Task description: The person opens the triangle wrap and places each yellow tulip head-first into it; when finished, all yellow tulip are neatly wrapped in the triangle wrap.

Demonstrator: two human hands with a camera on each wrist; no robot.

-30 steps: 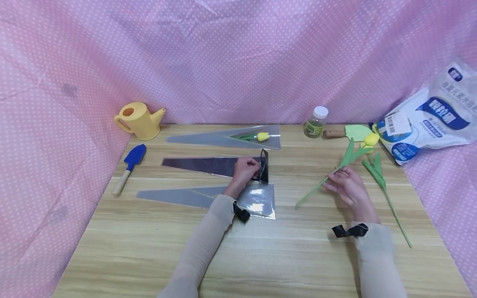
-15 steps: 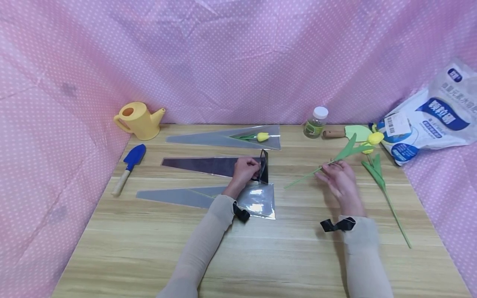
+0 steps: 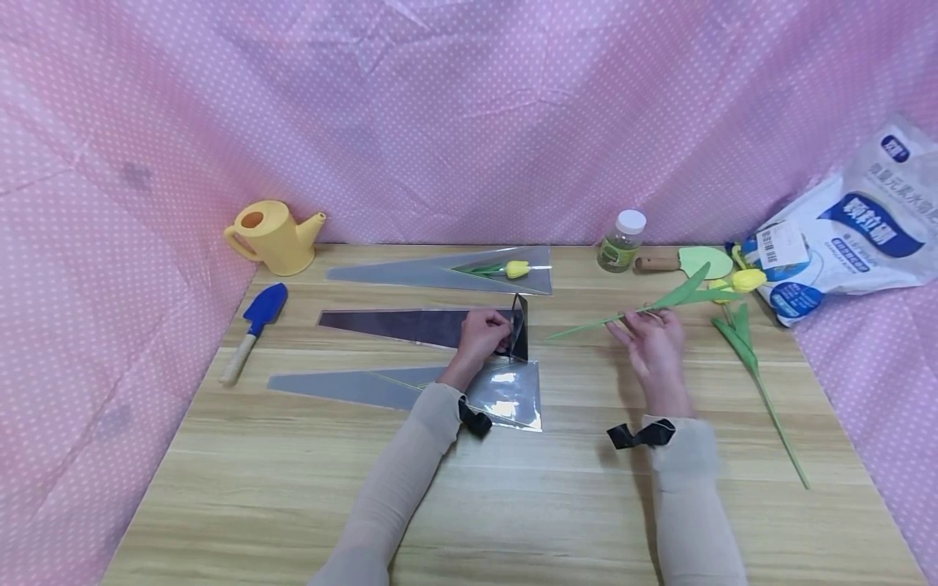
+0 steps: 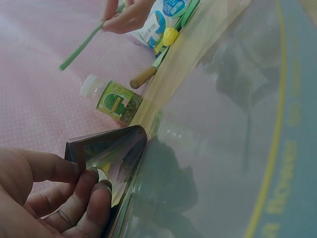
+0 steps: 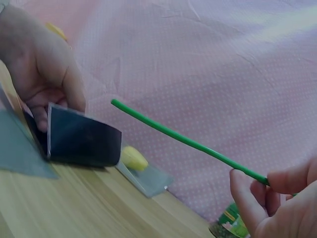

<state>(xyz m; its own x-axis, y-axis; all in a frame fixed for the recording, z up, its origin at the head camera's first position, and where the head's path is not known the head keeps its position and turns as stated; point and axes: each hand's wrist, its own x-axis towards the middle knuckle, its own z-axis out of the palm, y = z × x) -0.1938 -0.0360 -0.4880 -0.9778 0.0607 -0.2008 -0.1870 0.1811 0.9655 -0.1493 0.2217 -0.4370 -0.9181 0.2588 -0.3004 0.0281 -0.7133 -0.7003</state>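
Note:
My left hand (image 3: 484,335) pinches the mouth edge of a black tapered flower sleeve (image 3: 396,324). In the right wrist view the sleeve (image 5: 84,136) gapes upward, its mouth facing the other hand. Over the table's right side, my right hand (image 3: 657,346) pinches a yellow artificial tulip (image 3: 749,281) near its leaves. The green stem (image 5: 183,140) points left, its tip apart from the sleeve mouth. A second tulip (image 3: 746,354) lies to the right, its bloom partly hidden behind the held one.
A clear-grey sleeve (image 3: 337,387) lies in front; another (image 3: 388,275) behind holds a tulip (image 3: 516,269). Around them are a yellow watering can (image 3: 282,238), a blue trowel (image 3: 265,305), a lidded bottle (image 3: 620,242), a green trowel (image 3: 703,262) and a white bag (image 3: 865,232).
My right hand has moved left and slightly away from me with the tulip. The stem has swung flatter, its tip now nearer the black sleeve. The left hand stays put.

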